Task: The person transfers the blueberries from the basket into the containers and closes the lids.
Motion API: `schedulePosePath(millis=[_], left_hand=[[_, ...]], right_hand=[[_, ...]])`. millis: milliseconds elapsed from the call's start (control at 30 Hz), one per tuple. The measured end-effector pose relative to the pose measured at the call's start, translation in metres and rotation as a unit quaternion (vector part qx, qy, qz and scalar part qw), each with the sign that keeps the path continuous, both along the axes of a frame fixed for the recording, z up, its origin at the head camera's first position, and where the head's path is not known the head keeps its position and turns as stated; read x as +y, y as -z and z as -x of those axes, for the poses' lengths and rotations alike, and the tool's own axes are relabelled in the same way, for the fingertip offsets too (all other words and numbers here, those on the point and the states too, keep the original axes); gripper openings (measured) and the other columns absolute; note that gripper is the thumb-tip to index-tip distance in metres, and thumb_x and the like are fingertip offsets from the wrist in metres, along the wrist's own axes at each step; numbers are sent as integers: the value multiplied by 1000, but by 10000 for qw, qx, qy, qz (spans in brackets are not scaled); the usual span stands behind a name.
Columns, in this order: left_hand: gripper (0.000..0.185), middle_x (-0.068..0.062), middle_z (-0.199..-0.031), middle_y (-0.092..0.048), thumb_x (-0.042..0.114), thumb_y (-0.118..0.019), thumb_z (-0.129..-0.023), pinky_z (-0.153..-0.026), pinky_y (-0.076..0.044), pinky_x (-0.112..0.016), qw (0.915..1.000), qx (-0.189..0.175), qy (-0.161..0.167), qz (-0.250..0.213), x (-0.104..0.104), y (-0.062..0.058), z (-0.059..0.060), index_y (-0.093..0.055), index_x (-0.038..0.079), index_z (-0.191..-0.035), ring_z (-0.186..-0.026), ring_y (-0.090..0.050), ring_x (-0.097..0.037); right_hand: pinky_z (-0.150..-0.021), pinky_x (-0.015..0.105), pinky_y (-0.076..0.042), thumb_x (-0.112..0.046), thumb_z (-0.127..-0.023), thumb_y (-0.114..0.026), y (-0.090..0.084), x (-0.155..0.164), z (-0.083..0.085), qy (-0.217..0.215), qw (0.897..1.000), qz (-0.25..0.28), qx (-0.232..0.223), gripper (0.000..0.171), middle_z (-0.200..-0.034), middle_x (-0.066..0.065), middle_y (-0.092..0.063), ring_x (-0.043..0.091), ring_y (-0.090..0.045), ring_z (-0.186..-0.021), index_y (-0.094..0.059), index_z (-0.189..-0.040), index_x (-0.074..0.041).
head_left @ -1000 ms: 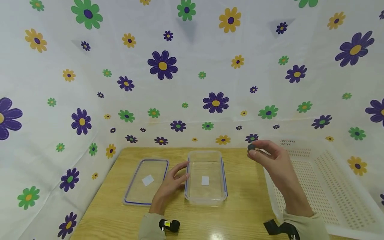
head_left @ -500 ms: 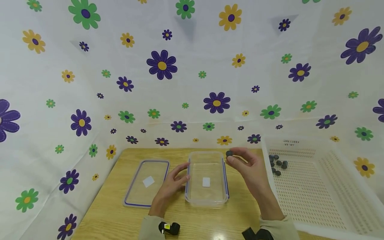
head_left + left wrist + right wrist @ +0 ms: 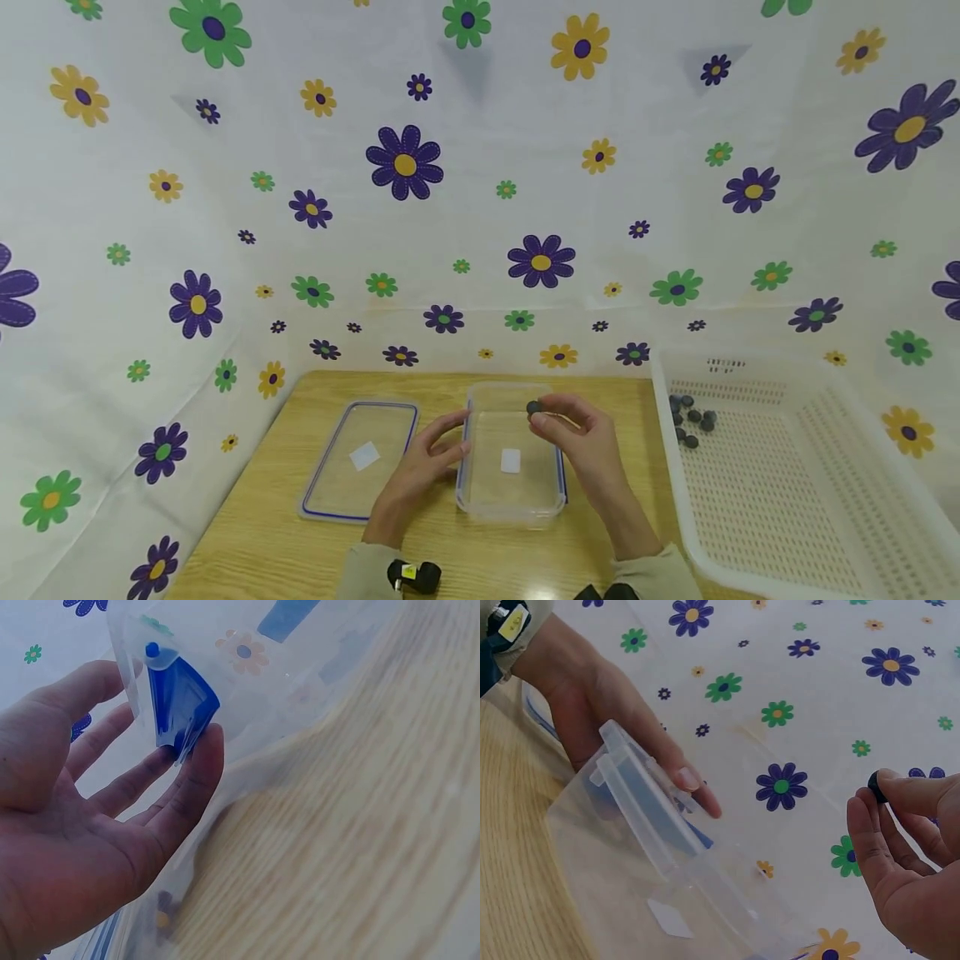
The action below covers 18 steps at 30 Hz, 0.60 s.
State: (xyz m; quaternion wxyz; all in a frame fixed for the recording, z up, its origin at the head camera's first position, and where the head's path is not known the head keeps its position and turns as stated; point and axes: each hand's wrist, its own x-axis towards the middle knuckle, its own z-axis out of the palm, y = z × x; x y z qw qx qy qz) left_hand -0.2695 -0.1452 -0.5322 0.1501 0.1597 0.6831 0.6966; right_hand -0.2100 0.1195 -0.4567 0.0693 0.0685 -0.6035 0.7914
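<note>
Pinching a small dark round pebble (image 3: 534, 407) at its fingertips, the right hand (image 3: 581, 437) hovers over the clear rectangular plastic container (image 3: 512, 500) at lower centre of the frame; the left hand (image 3: 420, 471), fingers straight, braces its side, likely steadying it on the desk (image 3: 622, 517).

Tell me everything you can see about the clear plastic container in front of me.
The clear plastic container is a rectangular, see-through box with blue latch flaps along its sides and a small white label on its base. It stands upright and open on the wooden table, apparently empty. The left hand rests straight fingers against its left wall. Its lid lies flat beside it, to the left.
</note>
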Motion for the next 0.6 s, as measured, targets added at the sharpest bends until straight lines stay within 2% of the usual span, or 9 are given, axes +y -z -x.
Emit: schedulePosePath(millis=[233, 433, 600], left_hand=[[58, -14, -159, -40, 18, -70, -100, -87, -58, -43, 10000, 14, -14, 18, 0, -1, 0, -47, 14, -154, -123, -60, -33], [60, -14, -160, -39, 18, -70, -100, -87, -58, -44, 10000, -66, -34, 3, 1, -1, -1, -45, 12, -155, -124, -58, -39], [62, -13, -161, -38, 19, -70, -100, -88, -58, -44, 10000, -96, -26, 8, 0, 0, 1, -44, 12, -155, -124, -59, -38]], right_hand=[[-89, 41, -58, 3, -91, -75, 11, -15, 2, -167, 9998, 14, -52, 29, -110, 14, -70, 28, -74, -98, -65, -116, 14], [-88, 39, -59, 2, -91, -76, 20, -25, 2, -236, 9990, -202, -322, 28, -113, 24, -68, 24, -74, -95, -66, -115, 13], [-88, 38, -59, 0, -92, -76, 26, -28, 3, -401, 9978, -438, -282, 25, -116, 23, -67, 24, -74, -97, -69, -113, 9]])
